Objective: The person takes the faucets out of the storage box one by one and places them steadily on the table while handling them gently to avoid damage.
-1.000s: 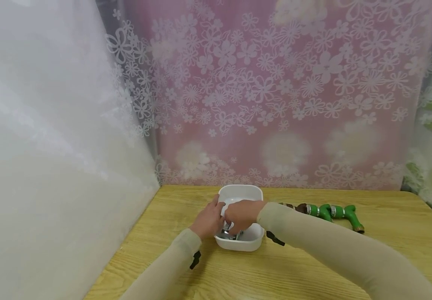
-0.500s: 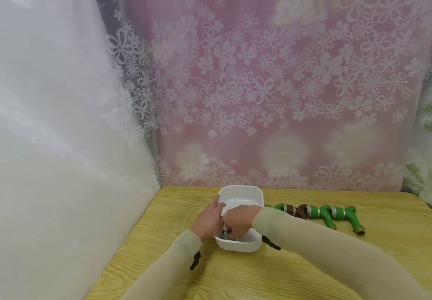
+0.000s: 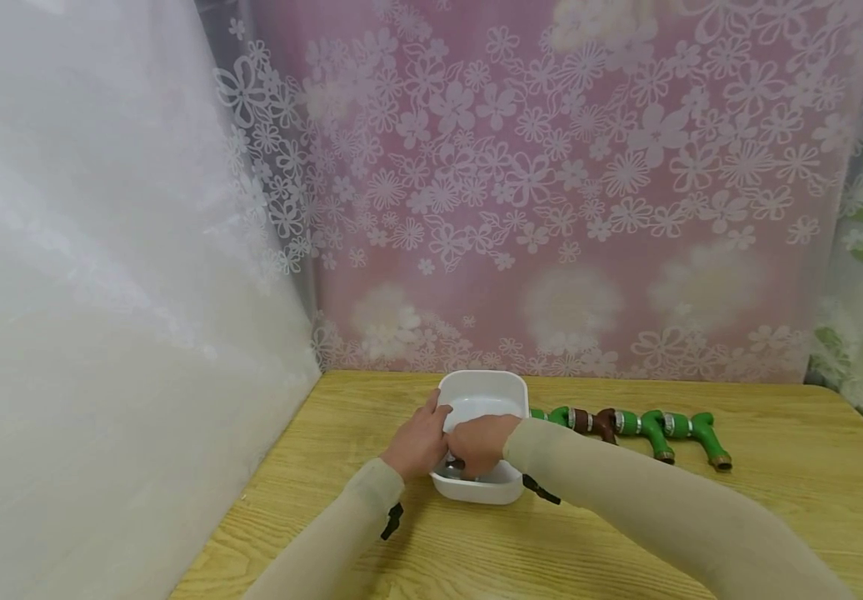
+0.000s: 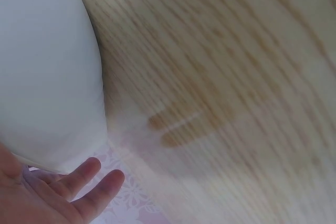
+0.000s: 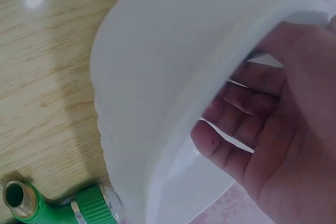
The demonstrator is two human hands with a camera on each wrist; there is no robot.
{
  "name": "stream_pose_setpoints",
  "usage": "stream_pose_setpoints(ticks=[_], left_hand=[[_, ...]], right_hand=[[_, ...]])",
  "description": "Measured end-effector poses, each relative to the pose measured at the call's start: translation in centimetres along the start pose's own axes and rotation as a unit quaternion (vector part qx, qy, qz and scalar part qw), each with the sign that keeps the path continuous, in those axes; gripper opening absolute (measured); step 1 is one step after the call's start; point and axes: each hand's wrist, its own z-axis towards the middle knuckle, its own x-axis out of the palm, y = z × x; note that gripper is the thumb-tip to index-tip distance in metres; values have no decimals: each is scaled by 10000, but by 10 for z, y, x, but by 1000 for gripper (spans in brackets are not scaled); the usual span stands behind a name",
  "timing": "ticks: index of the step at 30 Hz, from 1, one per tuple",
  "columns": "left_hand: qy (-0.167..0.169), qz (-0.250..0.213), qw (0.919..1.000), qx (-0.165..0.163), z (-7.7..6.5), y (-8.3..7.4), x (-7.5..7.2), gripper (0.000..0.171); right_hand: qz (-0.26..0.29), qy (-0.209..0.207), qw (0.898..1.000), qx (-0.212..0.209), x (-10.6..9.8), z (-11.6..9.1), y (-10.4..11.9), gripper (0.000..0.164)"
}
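A white plastic container [image 3: 484, 492] stands on the wooden table, upright with its mouth up. My left hand [image 3: 418, 439] straddles its left rim, the thumb on the inner side and fingers along the outside. In the left wrist view two fingers [image 4: 86, 179] lie past the rim. My right hand [image 3: 482, 443] reaches down into the container with curled fingers. Under it shows a shiny metal part [image 3: 456, 469], mostly hidden by the hand. A dark bit of it [image 5: 255, 54] shows by the index finger in the right wrist view.
Right of the container, a row of green [image 3: 654, 433] and brown [image 3: 591, 421] pipe pieces with threaded ends lies on the table [image 3: 371, 567], partly behind my right sleeve. A flowered pink curtain [image 3: 551, 208] hangs behind, and white sheeting [image 3: 102, 333] at the left.
My right hand has sunk a little lower and nearer in the container, uncovering more of the pipe row and hiding more of the metal part. The left hand keeps its place.
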Motion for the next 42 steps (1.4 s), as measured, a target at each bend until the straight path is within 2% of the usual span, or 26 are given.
stream_pose_setpoints(ticks=[13,23,37,42], left_hand=[[83,-48,9998,-163,-1,-3,-3,43],[4,37,10000,-29,1,1,1,42],[16,101,9999,-40,1,1,3,42],[-20,116,9999,2,0,0,2,42]], right_hand=[[68,-78,9998,-150,7,1,-7,6],[-39,-67,9997,-229,6,-4,-8,5],[-100,-162,9998,-14,10,-3,-13,7],[118,-114,9999,-3,12,1,-13,17]])
